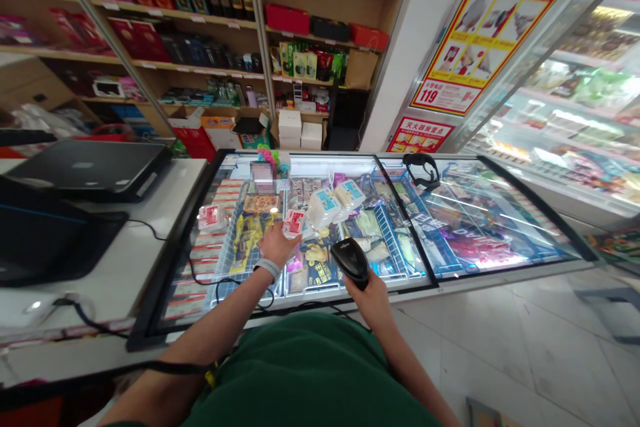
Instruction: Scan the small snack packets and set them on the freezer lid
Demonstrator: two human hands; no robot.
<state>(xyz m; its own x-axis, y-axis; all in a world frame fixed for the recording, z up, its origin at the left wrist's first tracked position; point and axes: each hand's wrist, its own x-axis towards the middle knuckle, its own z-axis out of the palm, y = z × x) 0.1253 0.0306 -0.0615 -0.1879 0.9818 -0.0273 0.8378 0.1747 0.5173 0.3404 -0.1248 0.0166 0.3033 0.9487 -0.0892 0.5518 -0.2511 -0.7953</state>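
Note:
My right hand is wrapped round the handle of a black barcode scanner, held over the near side of a glass-topped freezer. My left hand, with a light watch band on its wrist, has its fingers on a small clear package with a red label. Just right of that package, two white packages with blue labels, one beside the other, rest on the glass. Another red-labelled package lies farther left on the freezer top.
A white counter with a black device stands at the left. A black cable crosses the freezer's left part. A black strap-like object sits at the freezer's back edge. Stocked shelves stand behind.

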